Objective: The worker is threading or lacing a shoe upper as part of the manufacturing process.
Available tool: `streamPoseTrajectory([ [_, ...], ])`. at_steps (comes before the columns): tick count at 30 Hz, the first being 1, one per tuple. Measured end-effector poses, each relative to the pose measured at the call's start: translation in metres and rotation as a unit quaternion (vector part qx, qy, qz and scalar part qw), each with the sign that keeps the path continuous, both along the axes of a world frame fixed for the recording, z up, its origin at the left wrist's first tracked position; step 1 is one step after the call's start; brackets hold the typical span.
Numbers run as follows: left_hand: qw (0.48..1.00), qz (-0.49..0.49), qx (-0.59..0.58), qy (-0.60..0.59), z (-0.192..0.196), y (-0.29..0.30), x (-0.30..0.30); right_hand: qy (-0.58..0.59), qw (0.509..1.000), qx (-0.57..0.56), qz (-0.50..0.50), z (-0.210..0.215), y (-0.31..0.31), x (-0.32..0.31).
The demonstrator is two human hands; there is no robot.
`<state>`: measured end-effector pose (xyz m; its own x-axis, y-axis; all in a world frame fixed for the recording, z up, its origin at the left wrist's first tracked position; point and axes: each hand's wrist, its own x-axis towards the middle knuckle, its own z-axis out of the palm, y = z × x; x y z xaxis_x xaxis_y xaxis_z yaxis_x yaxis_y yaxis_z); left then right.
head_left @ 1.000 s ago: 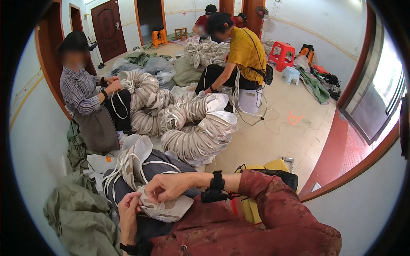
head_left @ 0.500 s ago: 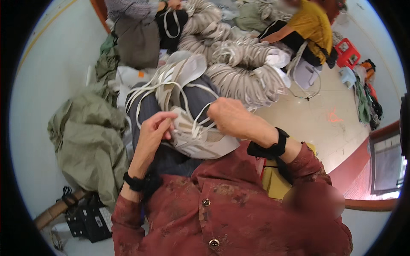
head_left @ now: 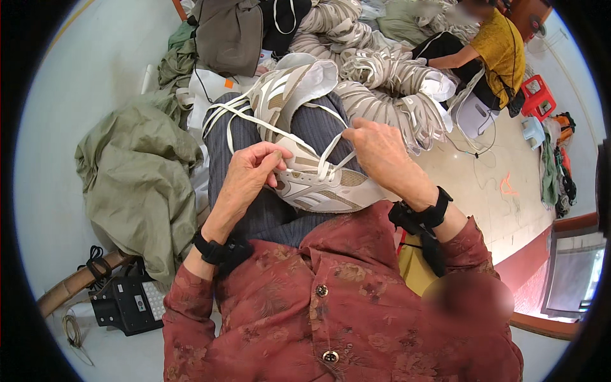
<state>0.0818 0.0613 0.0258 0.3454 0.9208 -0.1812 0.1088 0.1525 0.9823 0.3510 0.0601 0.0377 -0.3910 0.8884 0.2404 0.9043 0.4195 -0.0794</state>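
Observation:
Across my dark striped trouser legs lies a white and beige shoe upper (head_left: 321, 192), its toe end toward the right. A second, similar shoe upper (head_left: 273, 95) rests farther up on my lap, with loose white laces trailing between the two. My right hand (head_left: 389, 156) is closed in a pinch on a white shoelace (head_left: 329, 153) that runs down to the near upper's eyelets. At the left end of that upper, my left hand (head_left: 251, 173) has thumb and fingers drawn together beside the eyelet row. What sits between those fingertips is too small to make out.
Bundled shoe uppers (head_left: 398, 114) are heaped ahead of my knees. Green cloth (head_left: 137, 181) lies on the left, near a black device (head_left: 130, 304). A person in a yellow top (head_left: 499, 54) sits far right by a red stool (head_left: 538, 97). Another person's grey garment (head_left: 229, 35) shows far left.
The view has shifted, so the surroundings sit higher and farther right. Both hands keep nearly the same pose at the near shoe upper, the right one still pinching the lace.

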Motion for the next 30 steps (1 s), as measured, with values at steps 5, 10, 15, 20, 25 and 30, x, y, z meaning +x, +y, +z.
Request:
streamPoseTrajectory([
  [5, 0.997, -0.017, 0.064, 0.036, -0.007, 0.003, -0.002, 0.113, 0.992, -0.017, 0.056, -0.004, 0.000, 0.001],
  [10, 0.968, 0.002, 0.214, 0.134, 0.003, -0.016, 0.012, 0.140, 0.977, -0.052, 0.151, 0.008, -0.006, -0.007],
  [15, 0.958, -0.024, 0.210, 0.194, 0.007, -0.021, 0.014, 0.213, 0.952, -0.089, 0.199, 0.002, -0.001, -0.015],
  [20, 0.950, -0.032, 0.230, 0.211, 0.012, -0.026, 0.015, 0.197, 0.957, -0.085, 0.195, -0.006, 0.004, -0.021],
  [25, 0.942, -0.044, 0.257, 0.210, 0.009, -0.027, 0.009, 0.157, 0.986, 0.039, 0.034, -0.012, 0.010, -0.002],
  [30, 0.938, -0.067, 0.272, 0.203, 0.008, -0.026, 0.007, 0.156, 0.976, 0.069, -0.132, -0.016, 0.035, 0.065],
])
